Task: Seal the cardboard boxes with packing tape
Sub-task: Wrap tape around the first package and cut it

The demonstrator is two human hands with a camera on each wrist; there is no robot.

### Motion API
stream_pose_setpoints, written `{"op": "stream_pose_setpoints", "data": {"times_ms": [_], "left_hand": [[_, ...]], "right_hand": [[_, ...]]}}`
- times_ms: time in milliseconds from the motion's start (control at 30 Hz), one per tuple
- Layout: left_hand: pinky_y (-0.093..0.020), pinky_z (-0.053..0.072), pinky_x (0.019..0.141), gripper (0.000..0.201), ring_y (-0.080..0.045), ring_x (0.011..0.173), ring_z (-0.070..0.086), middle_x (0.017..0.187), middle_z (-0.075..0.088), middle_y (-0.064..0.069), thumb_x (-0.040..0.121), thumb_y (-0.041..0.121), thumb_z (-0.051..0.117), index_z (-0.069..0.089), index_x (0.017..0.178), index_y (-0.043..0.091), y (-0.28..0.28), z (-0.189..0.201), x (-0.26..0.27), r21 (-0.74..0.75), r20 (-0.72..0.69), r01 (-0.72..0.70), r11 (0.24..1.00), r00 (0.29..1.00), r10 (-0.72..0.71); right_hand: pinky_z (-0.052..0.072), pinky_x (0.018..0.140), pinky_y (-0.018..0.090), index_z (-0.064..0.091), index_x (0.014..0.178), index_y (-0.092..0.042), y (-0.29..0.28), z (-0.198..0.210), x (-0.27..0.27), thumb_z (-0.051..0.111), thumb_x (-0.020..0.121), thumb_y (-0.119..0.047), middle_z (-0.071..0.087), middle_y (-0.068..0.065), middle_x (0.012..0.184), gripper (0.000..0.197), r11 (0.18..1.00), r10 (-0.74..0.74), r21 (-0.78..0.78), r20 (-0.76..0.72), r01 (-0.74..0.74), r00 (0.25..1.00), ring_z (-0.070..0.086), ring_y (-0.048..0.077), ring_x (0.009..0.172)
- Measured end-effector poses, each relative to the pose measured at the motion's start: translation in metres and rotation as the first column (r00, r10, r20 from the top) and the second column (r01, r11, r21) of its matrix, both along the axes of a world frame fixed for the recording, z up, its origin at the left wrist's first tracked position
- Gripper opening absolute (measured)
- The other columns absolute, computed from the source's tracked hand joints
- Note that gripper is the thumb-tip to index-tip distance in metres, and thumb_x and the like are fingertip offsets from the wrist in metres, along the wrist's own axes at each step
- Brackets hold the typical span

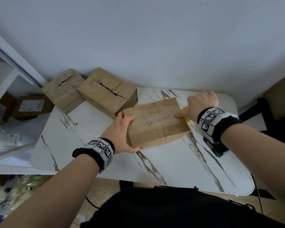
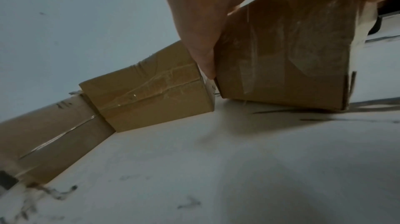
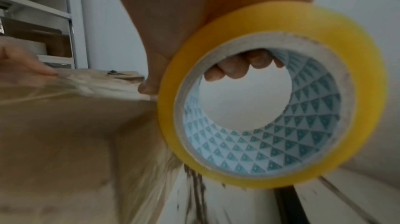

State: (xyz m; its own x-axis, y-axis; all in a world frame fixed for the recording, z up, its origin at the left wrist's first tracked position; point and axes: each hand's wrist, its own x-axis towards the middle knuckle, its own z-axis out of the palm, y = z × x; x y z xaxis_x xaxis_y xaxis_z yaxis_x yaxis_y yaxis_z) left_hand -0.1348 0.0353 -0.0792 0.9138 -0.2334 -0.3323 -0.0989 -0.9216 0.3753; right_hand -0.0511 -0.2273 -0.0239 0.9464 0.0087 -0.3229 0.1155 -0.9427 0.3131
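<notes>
A brown cardboard box lies on the marble-patterned table, clear tape across its top. My left hand grips the box's left end, thumb on top; the left wrist view shows the fingers against that box. My right hand holds a yellow tape roll at the box's right edge, fingers through its core. In the head view only a sliver of the roll shows. The thumb presses on the box's top right edge.
Two more cardboard boxes with split top seams sit at the table's back left, near the wall. A black object lies on the table under my right wrist. Shelves with parcels stand at the left.
</notes>
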Motion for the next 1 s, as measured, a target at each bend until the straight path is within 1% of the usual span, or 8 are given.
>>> {"op": "stream_pose_setpoints", "data": {"times_ms": [133,233,300,367,500,700,833,1000], "left_hand": [[-0.04,0.031,0.113,0.12,-0.027,0.139,0.025,0.155,0.003,-0.013,0.056,0.066,0.075,0.006,0.145,0.023,0.004,-0.007,-0.004,0.037,-0.002,0.021,0.999,1.0,-0.02],[-0.045,0.006,0.119,0.123,-0.032,0.144,0.0,0.154,-0.019,-0.016,0.061,0.07,0.067,-0.003,0.148,0.018,-0.005,-0.002,-0.011,0.164,0.069,0.055,0.985,0.995,-0.067],[-0.048,-0.01,0.116,0.127,-0.032,0.142,-0.023,0.148,-0.036,-0.016,0.066,0.076,0.056,-0.02,0.146,0.013,-0.021,0.003,-0.016,0.274,0.134,0.113,0.955,0.979,-0.154],[-0.048,-0.017,0.115,0.121,-0.031,0.138,-0.033,0.146,-0.041,-0.017,0.074,0.079,0.041,-0.031,0.141,0.008,-0.041,0.001,-0.02,0.316,0.143,0.19,0.93,0.959,-0.244],[-0.047,-0.009,0.117,0.115,-0.028,0.142,-0.026,0.153,-0.029,-0.016,0.079,0.079,0.034,-0.022,0.145,0.004,-0.059,-0.004,-0.013,0.332,0.029,0.241,0.912,0.964,-0.265],[-0.048,-0.01,0.117,0.107,-0.025,0.142,-0.025,0.154,-0.029,-0.012,0.083,0.076,0.031,-0.019,0.147,0.007,-0.08,0.004,-0.004,0.299,-0.026,0.277,0.913,0.959,-0.282],[-0.053,-0.01,0.115,0.095,-0.026,0.142,-0.026,0.154,-0.029,-0.011,0.089,0.067,0.026,-0.021,0.147,0.008,-0.089,0.002,0.0,0.33,-0.072,0.287,0.899,0.958,-0.279],[-0.062,-0.013,0.11,0.094,-0.024,0.14,-0.03,0.151,-0.035,-0.008,0.09,0.066,0.028,-0.024,0.146,0.011,-0.109,0.008,-0.002,0.316,-0.124,0.333,0.889,0.943,-0.309]], "right_hand": [[0.032,0.097,0.038,0.047,0.068,-0.017,-0.003,-0.01,-0.005,0.038,0.074,-0.082,0.063,0.005,0.093,0.066,0.997,-0.027,0.067,-0.006,0.027,1.0,0.052,0.026,0.104],[0.031,0.099,0.038,0.05,0.072,-0.018,-0.004,-0.011,-0.003,0.039,0.073,-0.082,0.063,0.004,0.094,0.065,0.996,-0.025,0.079,-0.035,0.028,0.999,0.05,0.026,0.107],[0.031,0.098,0.038,0.053,0.076,-0.018,-0.005,-0.011,-0.001,0.038,0.073,-0.082,0.062,0.003,0.094,0.066,0.996,-0.023,0.08,-0.048,0.027,0.999,0.05,0.025,0.107],[0.031,0.097,0.039,0.055,0.079,-0.019,-0.006,-0.012,-0.001,0.038,0.073,-0.082,0.062,0.003,0.093,0.066,0.996,-0.024,0.081,-0.054,0.028,0.998,0.049,0.025,0.107],[0.031,0.094,0.038,0.053,0.077,-0.018,-0.006,-0.013,-0.003,0.038,0.074,-0.082,0.061,0.003,0.09,0.065,0.996,-0.022,0.087,-0.037,0.025,0.999,0.051,0.026,0.103],[0.032,0.092,0.038,0.05,0.072,-0.019,-0.008,-0.015,-0.012,0.039,0.075,-0.08,0.056,0.0,0.08,0.063,0.991,-0.038,0.126,-0.089,0.049,0.995,0.056,0.025,0.093],[0.03,0.083,0.036,0.05,0.074,-0.02,-0.006,-0.018,-0.02,0.04,0.076,-0.079,0.054,-0.001,0.078,0.059,0.991,-0.044,0.123,-0.081,0.054,0.996,0.054,0.024,0.086],[0.033,0.082,0.035,0.052,0.072,-0.019,-0.007,-0.018,-0.024,0.038,0.077,-0.08,0.053,-0.003,0.069,0.062,0.982,-0.065,0.169,-0.092,0.08,0.994,0.05,0.021,0.074]]}}
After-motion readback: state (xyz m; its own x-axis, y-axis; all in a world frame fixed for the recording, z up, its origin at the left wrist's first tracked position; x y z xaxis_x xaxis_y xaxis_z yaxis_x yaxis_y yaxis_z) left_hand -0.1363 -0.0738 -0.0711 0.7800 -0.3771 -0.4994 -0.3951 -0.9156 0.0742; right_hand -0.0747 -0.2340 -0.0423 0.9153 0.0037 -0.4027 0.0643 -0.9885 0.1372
